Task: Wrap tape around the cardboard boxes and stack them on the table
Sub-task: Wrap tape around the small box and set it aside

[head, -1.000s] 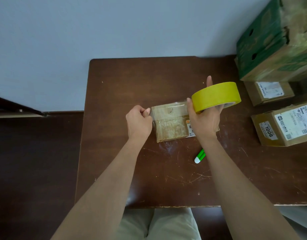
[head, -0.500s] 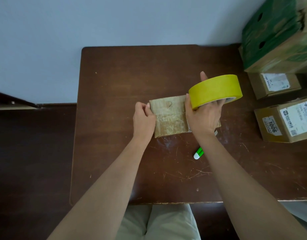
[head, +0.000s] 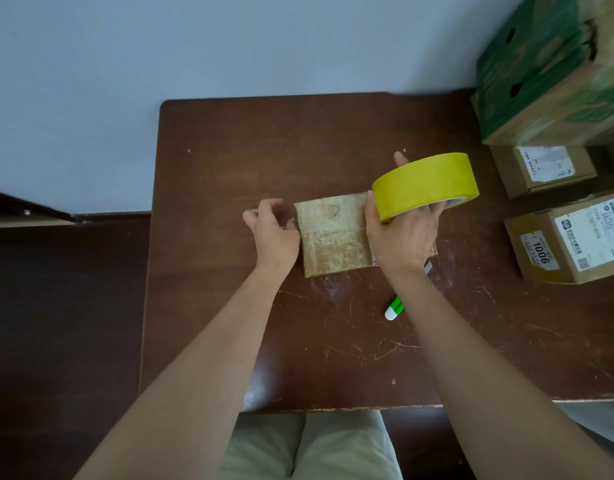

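A small flat cardboard box (head: 333,237), covered in glossy clear tape, lies in the middle of the dark brown table (head: 229,161). My right hand (head: 399,237) grips a yellow tape roll (head: 423,181) and holds it over the box's right end, hiding that end. My left hand (head: 272,233) hovers just left of the box with loosely curled fingers. Its thumb is close to the box's left edge and it holds nothing that I can see.
A green-and-white pen-like tool (head: 393,308) lies on the table below my right wrist. At the right stand two labelled brown boxes (head: 540,171) (head: 572,240), with a big green carton (head: 547,74) above them. A wall runs behind the table, whose left edge drops to dark floor.
My left hand has come off the box's left edge and its fingers have loosened. The right hand still grips the roll in the same place over the box.
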